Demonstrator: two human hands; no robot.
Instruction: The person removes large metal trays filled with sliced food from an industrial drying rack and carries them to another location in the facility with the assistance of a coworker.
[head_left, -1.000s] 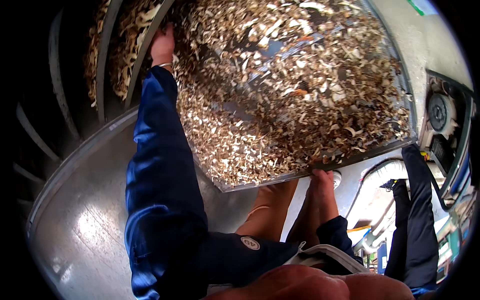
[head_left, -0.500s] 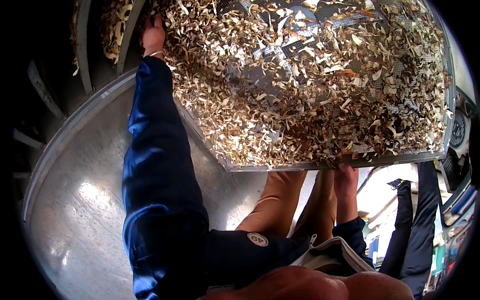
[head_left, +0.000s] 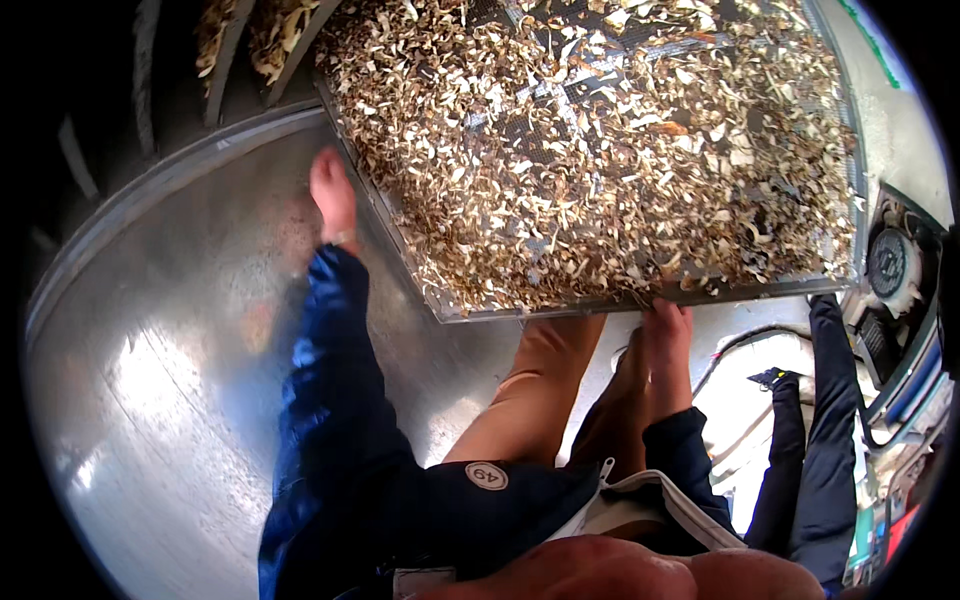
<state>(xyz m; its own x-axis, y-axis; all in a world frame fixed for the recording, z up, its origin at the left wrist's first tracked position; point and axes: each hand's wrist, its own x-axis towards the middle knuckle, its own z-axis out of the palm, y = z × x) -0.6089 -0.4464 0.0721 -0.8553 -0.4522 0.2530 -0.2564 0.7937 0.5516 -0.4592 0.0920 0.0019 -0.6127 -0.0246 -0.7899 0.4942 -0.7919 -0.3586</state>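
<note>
A large mesh tray (head_left: 640,295) with a thin metal frame fills the upper part of the view. Curled, pale-and-brown dried slices (head_left: 560,200) cover most of its mesh. My right hand (head_left: 667,335) grips the near rim of the tray, its fingers curled at the frame and partly hidden beneath it. My left hand (head_left: 332,195) is off the tray, just beside its slanting left edge and over a shiny metal surface (head_left: 180,400). Motion blur smears the left fingers, and no object shows in that hand.
At the upper left, curved dark rack bars (head_left: 228,60) stand beyond the metal surface's raised rim, with more dried slices (head_left: 290,35) behind them. Black trouser legs (head_left: 830,420) show at the right, near a dark device with a round grille (head_left: 888,262). My tan-trousered legs (head_left: 530,390) stand below the tray.
My left hand has come away from the tray's far left side and back toward me. The tray appears slightly higher and further left in view, with my right hand still on its near rim.
</note>
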